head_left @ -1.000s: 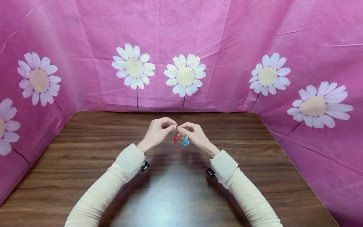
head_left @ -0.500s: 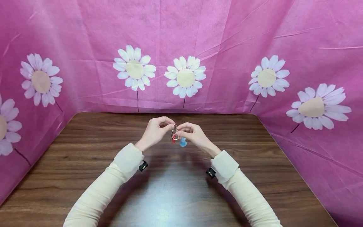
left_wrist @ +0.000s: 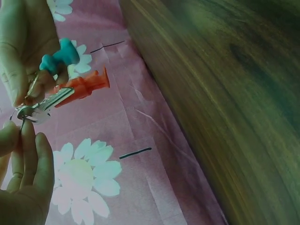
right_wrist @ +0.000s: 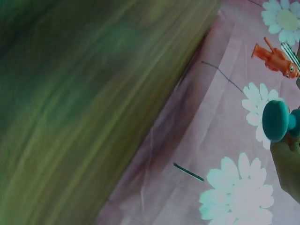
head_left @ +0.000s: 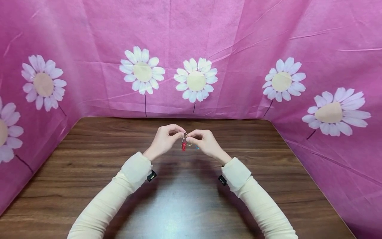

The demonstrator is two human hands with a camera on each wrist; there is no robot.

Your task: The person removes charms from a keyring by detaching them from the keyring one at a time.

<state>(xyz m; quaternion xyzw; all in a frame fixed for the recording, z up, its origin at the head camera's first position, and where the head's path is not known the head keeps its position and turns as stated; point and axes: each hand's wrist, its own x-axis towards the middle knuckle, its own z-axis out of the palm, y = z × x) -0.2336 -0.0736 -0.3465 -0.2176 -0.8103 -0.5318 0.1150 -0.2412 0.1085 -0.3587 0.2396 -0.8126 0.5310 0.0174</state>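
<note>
Above the far half of the wooden table, my left hand (head_left: 164, 140) pinches a metal key ring (head_left: 185, 134) between thumb and fingers. From it hang a silver key (left_wrist: 58, 97) and a small red figure charm (head_left: 183, 146), seen orange in the wrist views. My right hand (head_left: 206, 142) pinches close beside the ring; exactly which metal part it holds cannot be made out. A second, gold-coloured ring (head_left: 190, 144) shows under its fingertips. A blue charm (right_wrist: 275, 121) with rounded ends lies by the right fingers, mostly hidden behind them in the head view.
The brown wooden table (head_left: 179, 192) spreads below both arms. Pink cloth (head_left: 238, 33) printed with white daisies closes off the back and both sides. Each wrist wears a pale cuff (head_left: 136, 170) with a small black camera (head_left: 151, 175).
The blue charm, hanging visibly below the right fingers before, is now mostly behind that hand. The gold ring has swung right, from over the red charm to under the right fingertips.
</note>
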